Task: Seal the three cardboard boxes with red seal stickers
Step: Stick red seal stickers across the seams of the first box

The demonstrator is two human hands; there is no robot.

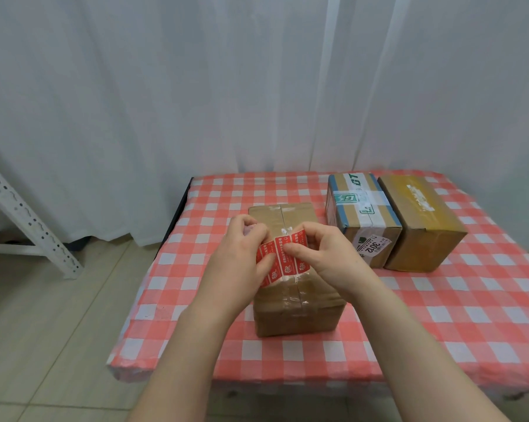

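**Checked tablecloth: peeling 1st seal**

All 3 boxes sit on it. L hand pinches red sticker sheet steady. R hand nips one sticker, prob. to peel, just above nearest box. Taped box & yellow box wait beyond R hand, unsealed.

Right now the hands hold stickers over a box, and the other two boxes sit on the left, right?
No: the head view shows the taped box and yellow box on the right. The left hand and right hand hold the stickers over the near box.
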